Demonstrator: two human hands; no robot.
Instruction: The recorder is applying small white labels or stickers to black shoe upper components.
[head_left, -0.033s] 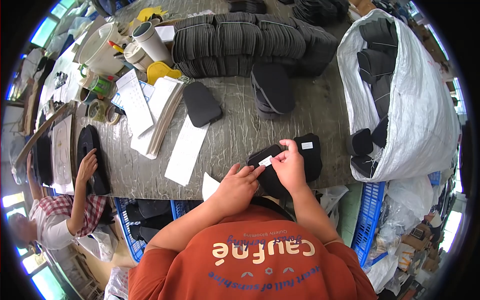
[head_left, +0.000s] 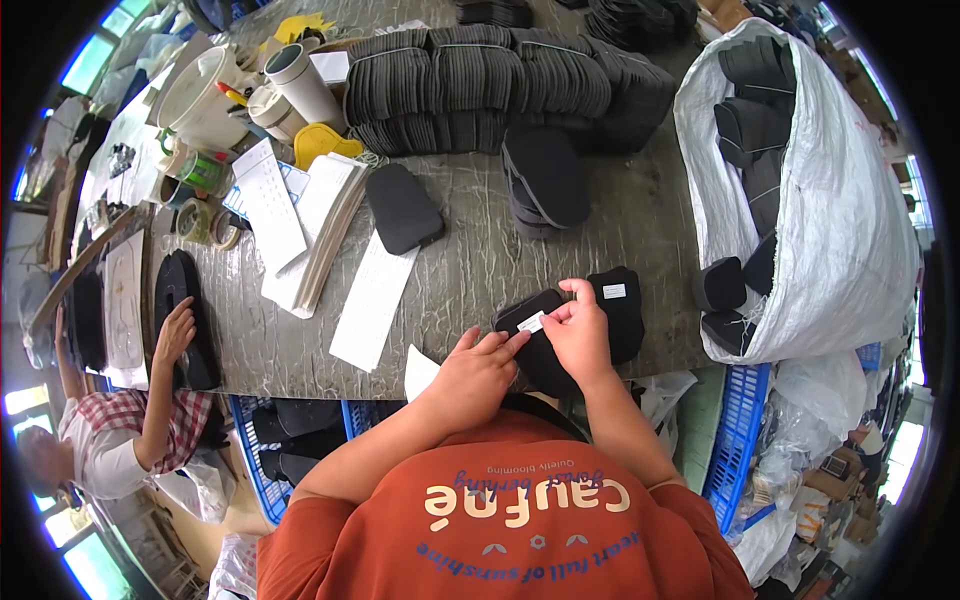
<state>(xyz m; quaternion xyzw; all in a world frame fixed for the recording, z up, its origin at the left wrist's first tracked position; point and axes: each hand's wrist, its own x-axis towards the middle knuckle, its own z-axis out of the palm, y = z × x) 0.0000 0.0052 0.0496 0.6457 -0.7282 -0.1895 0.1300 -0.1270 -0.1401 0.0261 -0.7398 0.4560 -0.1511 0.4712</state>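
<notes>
At the near edge of the table lies a black foam pad with rounded corners. A small white label is on its upper part. My right hand pinches the label's right end between thumb and forefinger. From the left, my left hand rests on the pad with fingers stretched out, a fingertip close to the label's lower edge. Just right of my right hand sits another black pad, bearing its own white label. A white paper piece lies partly under my left hand.
Bundled black pads line the back, with a short pad stack before them. A single pad overlaps a paper sheet. At right stands a white sack of pads. A co-worker's hand touches a black piece at left.
</notes>
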